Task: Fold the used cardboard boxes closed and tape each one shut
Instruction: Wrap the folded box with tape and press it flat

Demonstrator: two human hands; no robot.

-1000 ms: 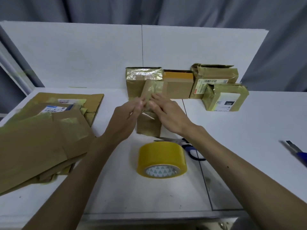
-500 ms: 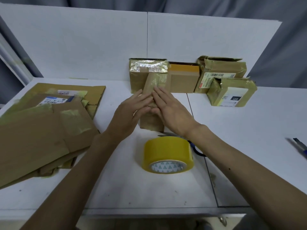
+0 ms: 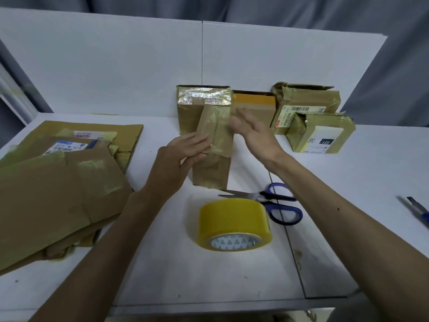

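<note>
A narrow brown cardboard box (image 3: 212,163), wrapped in glossy tape, stands upright at the table's middle. My left hand (image 3: 183,152) rests flat against its left side with straight fingers. My right hand (image 3: 253,131) hovers open and blurred at the box's upper right, just off its top. A yellow tape roll (image 3: 233,224) lies in front of the box. Blue-handled scissors (image 3: 271,201) lie just right of the roll.
Flattened cardboard boxes (image 3: 58,182) are stacked at the left. Several taped boxes (image 3: 311,119) stand along the white back panel (image 3: 139,66). A blue-handled knife (image 3: 417,210) lies at the far right edge of the white table (image 3: 359,182).
My right hand lifted off the box top and swung right and up. My left hand slid down to the box's left side. The scissors came into full view.
</note>
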